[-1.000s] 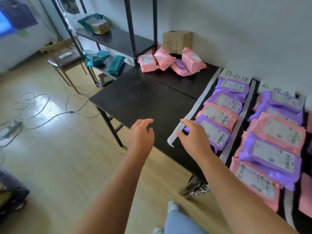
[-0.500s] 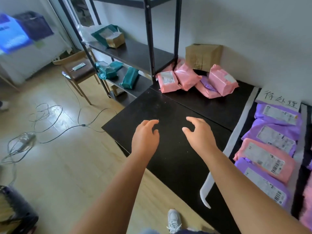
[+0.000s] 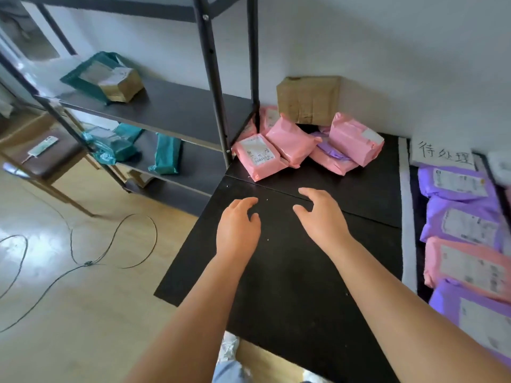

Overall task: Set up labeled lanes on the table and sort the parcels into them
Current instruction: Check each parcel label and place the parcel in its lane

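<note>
A heap of pink parcels (image 3: 293, 142) with a purple one (image 3: 333, 152) among them lies at the far corner of the black table (image 3: 290, 272), in front of a brown cardboard box (image 3: 309, 99). My left hand (image 3: 237, 228) and my right hand (image 3: 320, 217) hover over the table just short of the heap, fingers loosely spread, holding nothing. At the right, a white strip (image 3: 407, 217) borders a lane headed by a handwritten paper label (image 3: 442, 156). Purple (image 3: 456, 183) and pink (image 3: 470, 265) parcels lie in a row in that lane.
A black metal shelf (image 3: 166, 106) stands left of the table, carrying teal parcels (image 3: 166, 154) and a small brown box (image 3: 121, 84). A wooden chair (image 3: 47, 158) with a phone on it stands at far left. Cables (image 3: 91, 261) trail across the wooden floor.
The view has swung left from the lanes toward the parcel heap. Both hands have moved forward over the table toward the heap, still holding nothing.
</note>
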Motion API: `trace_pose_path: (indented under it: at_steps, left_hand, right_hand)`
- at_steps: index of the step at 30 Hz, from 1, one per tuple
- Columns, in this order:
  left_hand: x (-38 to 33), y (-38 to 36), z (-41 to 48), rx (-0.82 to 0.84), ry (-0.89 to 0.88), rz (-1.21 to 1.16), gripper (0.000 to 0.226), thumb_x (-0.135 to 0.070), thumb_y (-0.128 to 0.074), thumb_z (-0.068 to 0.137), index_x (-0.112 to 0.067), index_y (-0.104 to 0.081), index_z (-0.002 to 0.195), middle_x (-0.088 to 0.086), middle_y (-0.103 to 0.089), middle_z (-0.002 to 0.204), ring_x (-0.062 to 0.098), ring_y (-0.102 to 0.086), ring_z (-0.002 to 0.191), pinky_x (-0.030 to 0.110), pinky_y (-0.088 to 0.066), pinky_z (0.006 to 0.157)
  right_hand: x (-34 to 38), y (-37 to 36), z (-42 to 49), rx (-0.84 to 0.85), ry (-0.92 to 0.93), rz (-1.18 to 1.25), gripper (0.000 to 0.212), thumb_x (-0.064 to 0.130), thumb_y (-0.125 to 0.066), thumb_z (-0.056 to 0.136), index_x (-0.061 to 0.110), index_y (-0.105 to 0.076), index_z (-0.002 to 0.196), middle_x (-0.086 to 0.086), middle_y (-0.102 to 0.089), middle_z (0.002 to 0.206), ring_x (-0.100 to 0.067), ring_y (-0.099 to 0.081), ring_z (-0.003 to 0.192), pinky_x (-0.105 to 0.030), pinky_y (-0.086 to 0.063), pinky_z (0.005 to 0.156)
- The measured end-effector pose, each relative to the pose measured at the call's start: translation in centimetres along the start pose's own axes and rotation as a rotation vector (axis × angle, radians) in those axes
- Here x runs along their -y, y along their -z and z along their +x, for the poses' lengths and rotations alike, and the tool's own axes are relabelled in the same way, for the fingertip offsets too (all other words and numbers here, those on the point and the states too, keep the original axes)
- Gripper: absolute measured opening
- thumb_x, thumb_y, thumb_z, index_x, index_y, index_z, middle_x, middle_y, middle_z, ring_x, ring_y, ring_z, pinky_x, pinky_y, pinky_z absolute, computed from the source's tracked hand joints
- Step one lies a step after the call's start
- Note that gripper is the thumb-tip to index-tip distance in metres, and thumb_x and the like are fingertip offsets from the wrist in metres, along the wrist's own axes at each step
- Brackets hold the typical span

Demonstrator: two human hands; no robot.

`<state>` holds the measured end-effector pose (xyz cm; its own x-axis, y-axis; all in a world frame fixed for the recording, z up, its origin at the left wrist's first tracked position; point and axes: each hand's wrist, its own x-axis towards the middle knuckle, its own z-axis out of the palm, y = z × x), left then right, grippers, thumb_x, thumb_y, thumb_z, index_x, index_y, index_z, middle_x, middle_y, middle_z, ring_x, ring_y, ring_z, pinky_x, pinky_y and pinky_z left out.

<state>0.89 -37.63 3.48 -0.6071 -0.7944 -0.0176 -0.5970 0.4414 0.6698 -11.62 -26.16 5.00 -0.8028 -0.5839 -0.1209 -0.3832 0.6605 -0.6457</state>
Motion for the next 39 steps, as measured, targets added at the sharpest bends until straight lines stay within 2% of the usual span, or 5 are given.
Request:
trace_pose_path:
  at_steps: [12, 19, 23, 31, 39]
  left_hand:
    - [3.6, 0.5, 13.8, 0.237, -0.111, 0.033, 0.038, -0.010, -0.047, 0.098, -0.019, -0.060, 0.132, -0.001, -0.056, 0.135, 0.018, -0.055, 0.119, 0.030, -0.045, 0.096]
    - [5.3, -2.0, 20.9, 0.313, -0.095, 0.183, 0.042, -0.009, -0.041, 0.099, -0.015, -0.053, 0.138, 0.003, -0.050, 0.143, 0.025, -0.048, 0.128, 0.035, -0.040, 0.102]
    - [5.7, -3.8, 24.1, 0.361, -0.037, 0.252, 0.041, -0.007, -0.040, 0.099, -0.013, -0.053, 0.138, 0.008, -0.056, 0.137, 0.028, -0.050, 0.125, 0.038, -0.042, 0.099]
    - [5.4, -6.1, 24.6, 0.387, -0.103, 0.296, 0.040, -0.001, -0.043, 0.097, -0.011, -0.052, 0.135, 0.005, -0.057, 0.136, 0.026, -0.048, 0.126, 0.039, -0.043, 0.101]
    - [5.5, -5.3, 23.4, 0.405, -0.130, 0.308, 0.043, -0.005, -0.043, 0.099, -0.017, -0.053, 0.138, 0.004, -0.055, 0.139, 0.024, -0.048, 0.128, 0.042, -0.046, 0.103]
  right_hand:
    - [4.2, -4.9, 9.0, -0.061, -0.261, -0.004, 0.046, 0.025, -0.057, 0.098, 0.024, -0.049, 0.143, -0.001, -0.050, 0.143, -0.020, -0.052, 0.126, -0.034, -0.046, 0.095]
    - [3.1, -7.3, 18.0, -0.008, -0.269, -0.044, 0.042, 0.024, -0.054, 0.099, 0.022, -0.052, 0.141, -0.002, -0.057, 0.139, -0.023, -0.055, 0.124, -0.036, -0.046, 0.097]
    - [2.0, -9.3, 22.1, 0.014, -0.288, -0.080, 0.036, 0.028, -0.048, 0.102, 0.020, -0.054, 0.137, -0.003, -0.063, 0.130, -0.026, -0.058, 0.118, -0.035, -0.047, 0.088]
    - [1.0, -11.6, 25.0, 0.028, -0.354, -0.091, 0.022, 0.028, -0.052, 0.100, 0.019, -0.067, 0.113, -0.007, -0.068, 0.108, -0.030, -0.063, 0.101, -0.032, -0.043, 0.069]
    - [1.2, -10.5, 23.8, -0.055, -0.362, -0.005, 0.024, 0.009, -0.056, 0.091, 0.018, -0.075, 0.102, -0.001, -0.072, 0.104, -0.024, -0.065, 0.096, -0.030, -0.051, 0.073]
